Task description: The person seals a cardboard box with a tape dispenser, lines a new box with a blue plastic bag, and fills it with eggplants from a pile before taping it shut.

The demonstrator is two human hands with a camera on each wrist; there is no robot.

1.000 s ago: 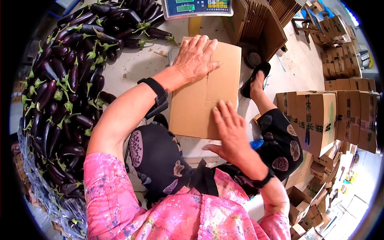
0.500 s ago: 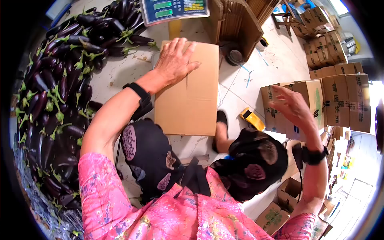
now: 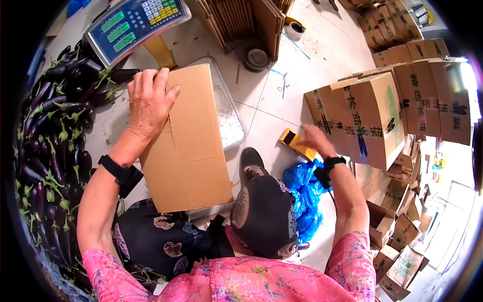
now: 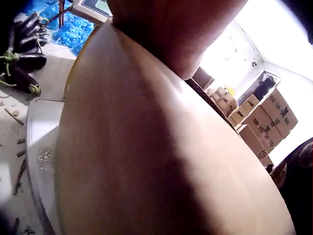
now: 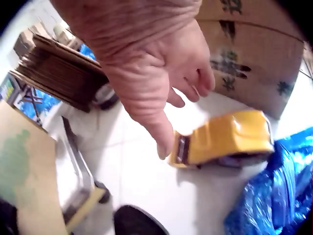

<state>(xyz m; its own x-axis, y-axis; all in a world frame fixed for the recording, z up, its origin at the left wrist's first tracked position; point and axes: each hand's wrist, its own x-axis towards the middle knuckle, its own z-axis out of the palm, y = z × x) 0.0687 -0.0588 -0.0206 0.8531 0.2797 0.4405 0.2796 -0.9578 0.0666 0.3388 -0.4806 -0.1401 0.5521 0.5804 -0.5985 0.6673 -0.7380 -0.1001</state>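
Observation:
A closed plain cardboard box (image 3: 188,146) slants across the silver pan (image 3: 241,133) of a scale, its near end by the person's lap. The left hand (image 3: 151,100) grips the box's far left corner, fingers bent over the edge and thumb on top; the box face (image 4: 112,147) fills much of the left wrist view. On the floor to the right lies a yellow tape dispenser (image 3: 297,143). Reaching over it, the right hand (image 3: 317,141) holds nothing. In the right wrist view its thumb overlaps one end of the dispenser (image 5: 230,139), other fingers loosely bent.
Many eggplants (image 3: 50,141) are heaped at the left. The scale's display (image 3: 136,30) stands beyond the box. Folded cardboard sheets (image 3: 236,25) and a tape roll (image 3: 256,59) are at the back. Printed cartons (image 3: 362,116) stand right; blue plastic (image 3: 307,201) lies beside the person's leg.
The right hand has left the box top, swung right and come down at the tape dispenser. The box, still under the left hand, has turned, showing the pan along its right side.

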